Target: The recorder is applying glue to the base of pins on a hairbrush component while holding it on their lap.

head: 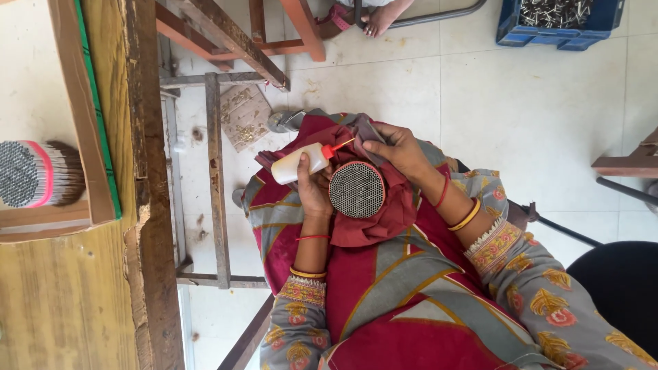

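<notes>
**Tiled floor, wooden bench, metal frames**

Floor [521, 103]: large pale square tiles, thin grout lines, scattered scuffs and small stains. Bright, even light; soft shadows only.

Left side: wooden workbench [62, 294], yellowish grain, dark worn edge, chipped in places. On it, an open cardboard box [86, 137] with a green stripe along one wall.

Beside the bench: grey metal frame [216, 178], rusty, standing on the tiles. A patterned brown tile or mat [245, 116] lies behind its bars.

Top: reddish wooden frame [233, 34], slanted rails. Top right corner: blue plastic crate [548, 31]. Lower right: black chair seat [620, 294]. Right edge: part of a brown wooden piece [634, 163].
</notes>
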